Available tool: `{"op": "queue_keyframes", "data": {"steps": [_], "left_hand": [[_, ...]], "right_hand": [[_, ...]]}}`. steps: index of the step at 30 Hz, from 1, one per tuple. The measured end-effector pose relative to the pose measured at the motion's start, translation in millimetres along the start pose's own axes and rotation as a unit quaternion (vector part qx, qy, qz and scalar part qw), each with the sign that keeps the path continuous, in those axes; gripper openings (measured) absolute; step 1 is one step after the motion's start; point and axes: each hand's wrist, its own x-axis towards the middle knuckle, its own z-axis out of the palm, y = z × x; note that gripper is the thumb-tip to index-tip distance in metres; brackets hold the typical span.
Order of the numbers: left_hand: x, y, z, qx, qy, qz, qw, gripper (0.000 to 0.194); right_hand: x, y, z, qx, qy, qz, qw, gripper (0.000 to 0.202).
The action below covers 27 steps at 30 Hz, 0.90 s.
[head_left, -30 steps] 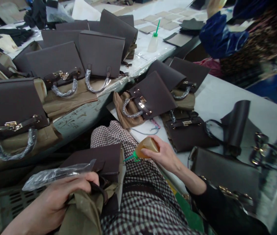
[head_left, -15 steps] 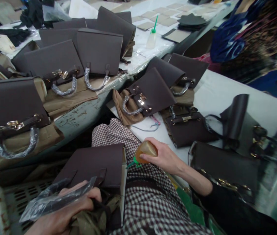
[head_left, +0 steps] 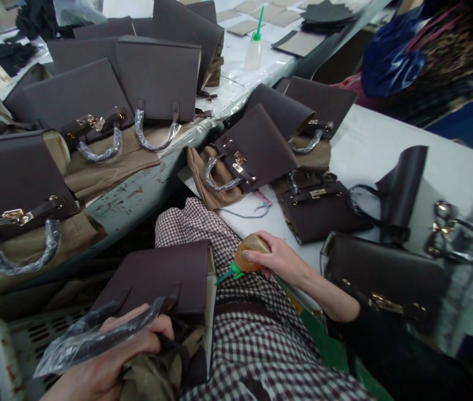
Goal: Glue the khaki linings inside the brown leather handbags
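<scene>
A dark brown handbag (head_left: 156, 270) lies across my lap at the lower left, its pale edge facing right. My left hand (head_left: 123, 345) is closed on the bag near its handle, which has clear plastic wrap (head_left: 94, 345) on it; brown cloth (head_left: 152, 373) bunches beside the wrist. In my right hand (head_left: 272, 253) is a squeeze bottle (head_left: 250, 253) of amber liquid, tilted down to the left. Its green nozzle (head_left: 225, 275) has its tip at the bag's pale side edge; whether they touch is unclear.
Several brown bags stand on the left bench (head_left: 123, 195) and right white table (head_left: 386, 133). Another green-tipped bottle (head_left: 253, 53) stands at the back. A plastic crate (head_left: 0, 351) is at lower left. Part of a person (head_left: 449, 72) shows at upper right.
The view has shifted slightly, so the benches and bags sit a little higher and further left. The bottle in my right hand is tilted a bit flatter, its nozzle still near the bag's edge.
</scene>
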Motion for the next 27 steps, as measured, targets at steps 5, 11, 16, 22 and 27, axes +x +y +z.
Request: {"op": "queue_keyframes", "data": {"steps": [5,11,16,22,27], "left_hand": [[8.4,8.1,-3.3,-0.02,0.02,-0.009,1.0,0.014],[5.9,6.1,1.0,-0.024,0.039,-0.017,0.999,0.015],[2.3,1.6,3.8,-0.023,0.041,-0.039,0.998,0.011],[0.6,1.3,2.0,-0.015,0.021,-0.044,0.999,0.01],[4.4,6.6,-0.5,-0.009,0.019,-0.042,0.999,0.011]], "right_hand": [[-1.9,-4.0,1.8,0.004,0.003,-0.004,1.0,0.043],[-4.3,-1.1,-2.2,0.072,-0.08,-0.006,0.994,0.042],[-5.3,1.4,-5.2,0.077,-0.078,-0.001,0.994,0.041],[-7.7,-4.3,-7.3,0.101,-0.036,-0.004,0.994,0.042],[-4.3,-6.5,-3.1,0.054,0.027,0.0,0.998,0.044]]}}
